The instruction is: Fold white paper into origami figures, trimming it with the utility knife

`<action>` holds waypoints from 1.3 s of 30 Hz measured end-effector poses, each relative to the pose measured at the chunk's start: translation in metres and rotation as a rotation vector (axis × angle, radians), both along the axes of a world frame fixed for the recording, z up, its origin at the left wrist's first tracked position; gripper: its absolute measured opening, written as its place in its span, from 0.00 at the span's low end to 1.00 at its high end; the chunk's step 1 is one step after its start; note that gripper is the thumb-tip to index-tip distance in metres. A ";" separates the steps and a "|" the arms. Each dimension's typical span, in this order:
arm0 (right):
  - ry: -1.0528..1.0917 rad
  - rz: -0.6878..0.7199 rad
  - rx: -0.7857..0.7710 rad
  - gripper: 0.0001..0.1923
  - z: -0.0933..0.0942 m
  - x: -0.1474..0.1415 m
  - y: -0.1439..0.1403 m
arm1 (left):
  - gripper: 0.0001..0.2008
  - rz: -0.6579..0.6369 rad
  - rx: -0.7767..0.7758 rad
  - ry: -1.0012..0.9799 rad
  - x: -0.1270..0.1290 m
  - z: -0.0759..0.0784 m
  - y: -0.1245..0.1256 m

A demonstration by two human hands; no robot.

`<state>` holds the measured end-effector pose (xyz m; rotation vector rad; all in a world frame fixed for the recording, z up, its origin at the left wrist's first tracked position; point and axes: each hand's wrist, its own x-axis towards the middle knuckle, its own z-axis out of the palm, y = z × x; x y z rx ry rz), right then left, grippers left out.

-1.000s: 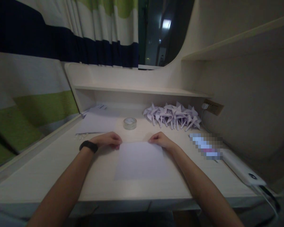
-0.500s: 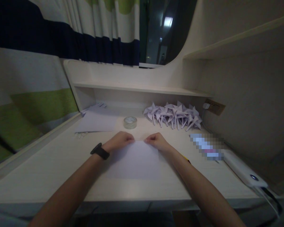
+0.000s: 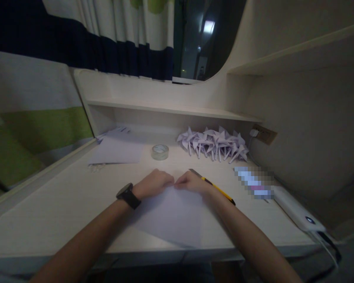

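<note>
A white sheet of paper (image 3: 172, 214) lies on the pale desk (image 3: 61, 204) in front of me, turned at an angle. My left hand (image 3: 153, 183), with a black watch on its wrist, pinches the sheet's far edge. My right hand (image 3: 191, 182) grips the same edge right beside it, the fingertips of both hands almost touching. A yellow and black pencil-like tool (image 3: 215, 188) lies on the desk just behind my right wrist.
A clear tape roll (image 3: 160, 151) stands behind my hands. Several white paper pinwheels (image 3: 214, 144) are heaped at the back right. Loose sheets (image 3: 118, 151) lie at the back left. A white power strip (image 3: 297, 210) runs along the right edge.
My hands have slid together from the sheet's two far corners to its middle. The sheet has turned, and the pencil-like tool has come into sight behind my right wrist.
</note>
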<state>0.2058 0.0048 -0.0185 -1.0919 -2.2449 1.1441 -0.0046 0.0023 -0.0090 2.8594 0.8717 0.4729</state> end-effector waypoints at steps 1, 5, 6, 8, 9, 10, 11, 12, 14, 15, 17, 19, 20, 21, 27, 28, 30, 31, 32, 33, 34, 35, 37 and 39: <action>0.004 -0.008 -0.021 0.13 0.000 0.000 -0.001 | 0.12 0.000 0.009 0.006 0.000 -0.001 0.000; 0.045 -0.037 -0.121 0.12 0.007 0.004 -0.003 | 0.11 0.009 0.001 0.001 -0.005 0.001 0.006; 0.062 -0.040 -0.145 0.12 0.009 0.005 -0.003 | 0.11 0.016 -0.010 -0.007 -0.007 0.002 0.008; 0.094 -0.043 -0.181 0.13 0.012 0.008 -0.001 | 0.11 0.042 -0.043 -0.030 -0.014 0.007 0.012; 0.108 -0.047 -0.190 0.13 0.013 0.010 0.001 | 0.11 0.060 -0.067 -0.046 -0.018 0.009 0.014; 0.118 -0.057 -0.193 0.13 0.013 0.012 0.002 | 0.12 0.080 -0.095 -0.065 -0.022 0.011 0.015; 0.126 -0.073 -0.196 0.12 0.013 0.014 0.004 | 0.12 0.102 -0.125 -0.084 -0.027 0.013 0.017; 0.132 -0.091 -0.201 0.12 0.014 0.017 0.005 | 0.13 0.128 -0.155 -0.106 -0.031 0.014 0.018; 0.146 -0.109 -0.216 0.11 0.014 0.024 0.007 | 0.13 0.185 -0.214 -0.154 -0.040 0.015 0.020; 0.152 -0.109 -0.220 0.11 0.014 0.028 0.008 | 0.13 0.215 -0.240 -0.177 -0.044 0.015 0.022; 0.172 -0.116 -0.212 0.12 0.015 0.035 0.010 | 0.13 0.276 -0.282 -0.226 -0.051 0.014 0.025; 0.225 -0.185 -0.178 0.12 0.014 0.038 0.011 | 0.14 0.315 -0.317 -0.279 -0.056 0.014 0.027; 0.275 -0.241 -0.154 0.13 0.013 0.038 0.013 | 0.14 0.323 -0.336 -0.307 -0.057 0.014 0.028; 0.338 -0.297 -0.138 0.14 0.011 0.036 0.014 | 0.15 0.328 -0.354 -0.336 -0.058 0.014 0.028; 0.651 -0.454 -0.264 0.21 -0.007 0.005 0.017 | 0.15 0.349 -0.436 -0.432 -0.044 0.013 0.024; 0.649 -0.465 -0.255 0.19 -0.009 0.001 0.017 | 0.15 0.340 -0.439 -0.430 -0.041 0.012 0.023; 0.636 -0.484 -0.237 0.21 -0.012 -0.002 0.016 | 0.15 0.305 -0.443 -0.419 -0.036 0.011 0.021; 0.627 -0.496 -0.232 0.21 -0.013 -0.002 0.015 | 0.15 0.287 -0.450 -0.413 -0.034 0.011 0.021; 0.619 -0.505 -0.231 0.22 -0.013 0.000 0.016 | 0.16 0.271 -0.461 -0.409 -0.032 0.012 0.020; 0.607 -0.513 -0.230 0.21 -0.014 0.002 0.016 | 0.16 0.257 -0.480 -0.405 -0.031 0.013 0.020; 0.587 -0.517 -0.224 0.21 -0.015 0.004 0.017 | 0.16 0.245 -0.504 -0.403 -0.031 0.014 0.020; 0.562 -0.516 -0.208 0.21 -0.016 0.007 0.018 | 0.16 0.235 -0.530 -0.401 -0.031 0.015 0.020; 0.485 -0.512 -0.136 0.21 -0.019 0.010 0.021 | 0.16 0.210 -0.587 -0.393 -0.031 0.015 0.019; 0.357 -0.518 0.010 0.21 -0.021 0.012 0.024 | 0.15 0.190 -0.634 -0.400 -0.033 0.013 0.019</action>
